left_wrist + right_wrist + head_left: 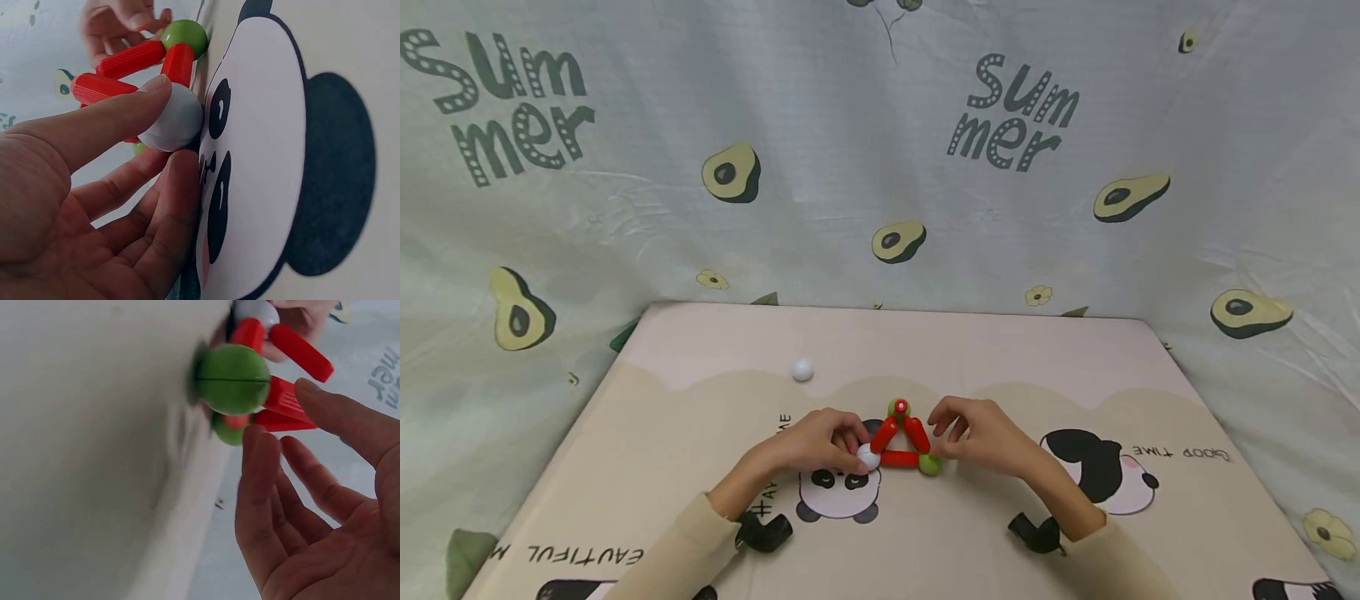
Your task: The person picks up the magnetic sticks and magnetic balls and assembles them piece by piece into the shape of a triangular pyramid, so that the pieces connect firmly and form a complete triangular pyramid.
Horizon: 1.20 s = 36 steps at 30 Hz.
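A small frame of red rods [898,459] and balls stands on the table, a triangle seen from above. My left hand [823,442] pinches the white ball [178,119] at its left corner between thumb and fingers. At the right corner sits a green ball [231,378]; another green ball [895,407] is at the back corner. In the wrist views, further red rods stick up from the balls. Beside the right corner, my right hand [983,435] is loosely curved and holds nothing. Its fingertips are close to the frame; whether they touch it I cannot tell.
A loose white ball [802,370] lies behind and left of the frame. The tabletop [970,542] carries printed pandas and lettering. Behind its far edge hangs a curtain [820,183] with avocado prints. A black wrist device [763,532] is on the left wrist, another [1036,533] on the right.
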Each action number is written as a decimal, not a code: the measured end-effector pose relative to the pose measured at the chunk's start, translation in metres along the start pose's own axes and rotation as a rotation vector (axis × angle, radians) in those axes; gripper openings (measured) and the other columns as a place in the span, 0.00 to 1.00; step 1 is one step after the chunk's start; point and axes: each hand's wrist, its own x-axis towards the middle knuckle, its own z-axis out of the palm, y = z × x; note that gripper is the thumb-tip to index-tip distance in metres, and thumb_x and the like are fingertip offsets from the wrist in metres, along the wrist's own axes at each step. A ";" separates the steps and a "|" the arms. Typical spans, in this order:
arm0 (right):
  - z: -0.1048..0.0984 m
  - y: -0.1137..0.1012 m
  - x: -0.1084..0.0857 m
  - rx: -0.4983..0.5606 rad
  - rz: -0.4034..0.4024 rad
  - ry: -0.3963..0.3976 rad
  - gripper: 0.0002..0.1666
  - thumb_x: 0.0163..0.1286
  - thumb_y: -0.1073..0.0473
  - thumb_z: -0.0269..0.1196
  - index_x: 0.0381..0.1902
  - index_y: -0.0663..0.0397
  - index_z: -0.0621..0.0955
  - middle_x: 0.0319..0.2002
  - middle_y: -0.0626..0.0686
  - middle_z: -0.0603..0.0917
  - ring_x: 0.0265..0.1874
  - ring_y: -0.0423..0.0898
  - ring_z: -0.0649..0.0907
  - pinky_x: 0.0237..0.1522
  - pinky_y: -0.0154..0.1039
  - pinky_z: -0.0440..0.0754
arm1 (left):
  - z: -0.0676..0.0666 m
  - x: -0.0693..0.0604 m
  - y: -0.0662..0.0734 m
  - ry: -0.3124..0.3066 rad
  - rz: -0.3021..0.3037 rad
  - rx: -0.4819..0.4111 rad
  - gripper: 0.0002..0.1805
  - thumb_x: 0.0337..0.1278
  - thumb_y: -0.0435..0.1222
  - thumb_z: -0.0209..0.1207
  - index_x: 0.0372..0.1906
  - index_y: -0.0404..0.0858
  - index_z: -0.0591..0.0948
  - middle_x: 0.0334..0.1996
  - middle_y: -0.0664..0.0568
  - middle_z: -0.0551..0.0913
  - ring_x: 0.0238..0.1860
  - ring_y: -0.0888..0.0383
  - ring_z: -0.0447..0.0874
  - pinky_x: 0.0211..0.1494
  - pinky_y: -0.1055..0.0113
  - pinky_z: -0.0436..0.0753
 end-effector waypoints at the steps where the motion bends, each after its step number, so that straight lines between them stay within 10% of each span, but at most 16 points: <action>1: 0.002 0.003 -0.001 0.014 0.010 -0.010 0.18 0.62 0.56 0.75 0.47 0.54 0.83 0.37 0.47 0.87 0.33 0.37 0.83 0.34 0.32 0.83 | -0.001 -0.001 0.000 -0.002 0.001 -0.001 0.16 0.53 0.38 0.74 0.45 0.38 0.84 0.31 0.54 0.84 0.33 0.61 0.81 0.37 0.70 0.79; 15: 0.020 0.020 -0.010 0.244 0.084 -0.111 0.18 0.63 0.61 0.75 0.47 0.58 0.82 0.36 0.54 0.83 0.28 0.44 0.86 0.29 0.37 0.88 | -0.022 -0.010 0.003 -0.040 0.029 0.011 0.19 0.58 0.37 0.71 0.52 0.34 0.83 0.36 0.50 0.87 0.35 0.60 0.84 0.39 0.69 0.81; 21: 0.021 0.020 -0.012 0.256 0.072 -0.109 0.18 0.62 0.61 0.75 0.47 0.59 0.82 0.36 0.54 0.83 0.29 0.44 0.87 0.30 0.37 0.88 | -0.049 -0.020 0.003 0.157 -0.014 -0.012 0.19 0.65 0.40 0.67 0.53 0.32 0.83 0.37 0.47 0.85 0.36 0.53 0.85 0.42 0.61 0.86; 29: 0.019 0.021 -0.009 0.198 0.045 -0.099 0.17 0.63 0.59 0.75 0.46 0.56 0.82 0.36 0.52 0.83 0.30 0.40 0.86 0.31 0.34 0.85 | -0.072 -0.017 -0.019 0.631 -0.087 -0.002 0.18 0.64 0.40 0.69 0.53 0.33 0.83 0.47 0.40 0.86 0.48 0.43 0.85 0.47 0.59 0.86; 36: 0.020 0.022 -0.012 0.223 0.056 -0.110 0.17 0.63 0.59 0.75 0.47 0.56 0.82 0.37 0.52 0.82 0.30 0.40 0.85 0.31 0.34 0.85 | -0.071 -0.005 -0.033 0.618 -0.195 0.114 0.30 0.61 0.44 0.70 0.64 0.34 0.79 0.61 0.36 0.79 0.61 0.37 0.81 0.59 0.45 0.82</action>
